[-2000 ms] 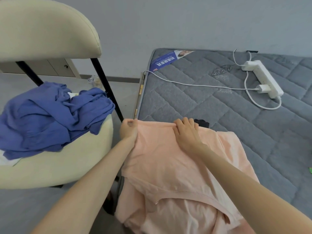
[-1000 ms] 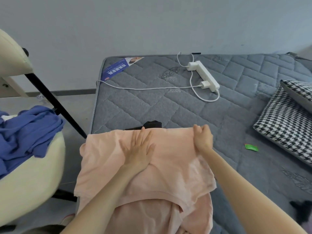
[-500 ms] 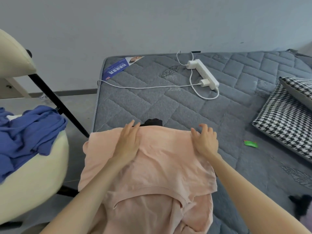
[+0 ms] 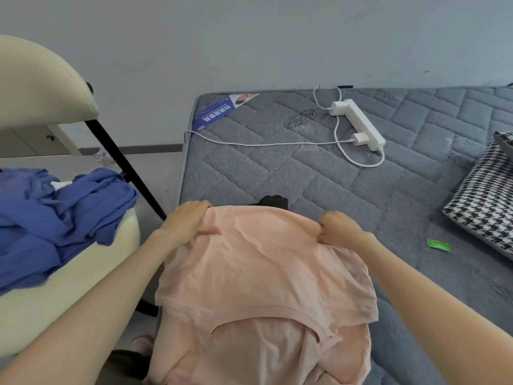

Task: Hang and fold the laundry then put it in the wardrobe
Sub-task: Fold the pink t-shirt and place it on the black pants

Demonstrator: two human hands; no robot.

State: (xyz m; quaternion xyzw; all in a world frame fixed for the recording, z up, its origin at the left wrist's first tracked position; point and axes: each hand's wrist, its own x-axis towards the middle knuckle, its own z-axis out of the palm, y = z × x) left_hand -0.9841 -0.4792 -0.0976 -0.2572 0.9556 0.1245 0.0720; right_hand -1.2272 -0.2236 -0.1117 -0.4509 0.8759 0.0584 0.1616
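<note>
A: How is the left hand (image 4: pixel 188 223) set?

B: It is laid on the far left corner of the shirt (image 4: pixel 263 273), with the fingers only gently bent and nothing closed in them. The cloth is pressed down, it seems, so that the fold is stopped from sliding.

A: And the right hand (image 4: pixel 337 227)?

B: Its fingers are curled at the far right edge and the cloth is pinched there, probably so the edge can be drawn taut and squared.

A: Where is the shirt placed?

B: It is spread on the near corner of the bed (image 4: pixel 277 173), with the neckline turned toward the person. A flat surface is needed for folding. A black item (image 4: pixel 273 202) is partly covered under its far edge.

A: What is found around it?

B: Blue clothes (image 4: pixel 63 215) are heaped on the chair (image 4: pixel 41 87) to the left, and are judged to be waiting their turn. A power strip (image 4: pixel 358 125) and a pillow (image 4: pixel 488 198) are seen well apart, further up the bed.
</note>
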